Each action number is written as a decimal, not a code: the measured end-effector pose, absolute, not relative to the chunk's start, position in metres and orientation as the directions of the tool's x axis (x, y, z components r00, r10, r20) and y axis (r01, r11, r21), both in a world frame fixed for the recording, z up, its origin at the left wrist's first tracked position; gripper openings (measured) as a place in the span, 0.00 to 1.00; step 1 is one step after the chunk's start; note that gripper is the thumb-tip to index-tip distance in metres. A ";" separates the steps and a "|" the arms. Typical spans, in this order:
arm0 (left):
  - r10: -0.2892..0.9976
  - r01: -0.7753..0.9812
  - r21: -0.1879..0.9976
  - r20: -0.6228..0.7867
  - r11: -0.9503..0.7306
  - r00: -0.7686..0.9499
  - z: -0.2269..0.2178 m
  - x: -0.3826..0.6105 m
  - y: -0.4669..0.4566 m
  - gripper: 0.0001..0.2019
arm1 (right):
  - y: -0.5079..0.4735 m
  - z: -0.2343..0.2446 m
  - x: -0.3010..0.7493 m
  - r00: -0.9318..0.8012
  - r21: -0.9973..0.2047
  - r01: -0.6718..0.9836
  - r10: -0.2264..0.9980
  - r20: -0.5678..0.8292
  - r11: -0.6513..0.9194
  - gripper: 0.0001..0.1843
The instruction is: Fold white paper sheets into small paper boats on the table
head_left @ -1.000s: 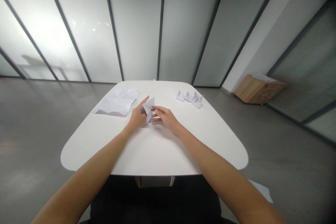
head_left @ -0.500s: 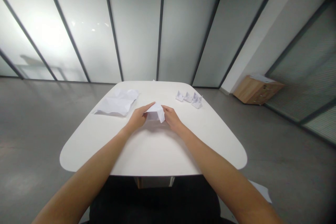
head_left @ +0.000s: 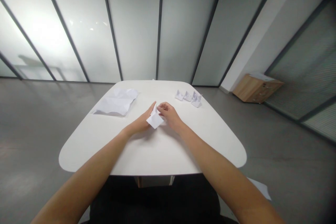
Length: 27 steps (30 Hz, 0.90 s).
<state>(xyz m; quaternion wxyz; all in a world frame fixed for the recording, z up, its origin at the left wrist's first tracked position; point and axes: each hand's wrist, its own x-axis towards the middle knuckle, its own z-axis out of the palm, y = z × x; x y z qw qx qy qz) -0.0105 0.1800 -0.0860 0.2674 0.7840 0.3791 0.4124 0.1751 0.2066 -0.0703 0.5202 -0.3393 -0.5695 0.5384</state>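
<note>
Between my hands, above the middle of the white table [head_left: 157, 157], is a folded piece of white paper [head_left: 155, 120]. It has a squarish flap at the near side and a narrow upright part rising behind it. My left hand [head_left: 143, 120] grips it from the left, thumb along the upright part. My right hand [head_left: 168, 112] is at its right side with fingers bent and the fingertips pinched at the upright part. Whether the right fingertips hold the paper firmly is too small to make out.
Loose white paper sheets [head_left: 117, 102] lie at the table's left. Several small folded paper pieces [head_left: 187, 96] stand in a group at the back right. A wooden cabinet [head_left: 253, 89] stands on the floor beyond, and a white sheet [head_left: 259, 188] shows low at the right.
The paper has turned and narrowed: its wide, spread shape is now a diamond-like flap with an upright part. My right hand has shifted its hold from the paper's right edge to the top.
</note>
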 end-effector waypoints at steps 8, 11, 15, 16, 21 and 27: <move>0.879 0.140 0.921 0.289 -0.363 0.379 -0.083 -0.020 0.177 0.31 | 0.206 -0.068 0.182 -0.334 -0.950 -0.264 0.908 0.254 0.169 0.21; 0.930 0.032 0.986 0.143 -0.163 0.338 -0.081 -0.018 0.177 0.23 | 0.208 -0.069 0.181 -0.290 -0.949 -0.269 0.925 0.245 0.167 0.17; 0.938 0.027 0.983 0.167 -0.184 0.305 -0.075 -0.013 0.174 0.32 | 0.213 -0.070 0.179 -0.164 -0.946 -0.294 0.968 0.191 0.137 0.18; 0.928 0.032 0.981 0.168 -0.189 0.333 -0.074 -0.012 0.174 0.35 | 0.214 -0.071 0.179 -0.115 -0.943 -0.303 0.977 0.180 0.138 0.18; 0.912 0.040 0.988 0.124 -0.151 0.391 -0.074 -0.013 0.172 0.51 | 0.219 -0.073 0.182 0.084 -0.944 -0.297 0.988 0.126 0.146 0.16; 0.928 0.043 0.980 0.168 -0.193 0.334 -0.072 -0.014 0.173 0.33 | 0.219 -0.073 0.184 0.090 -0.966 -0.174 0.980 0.177 0.190 0.12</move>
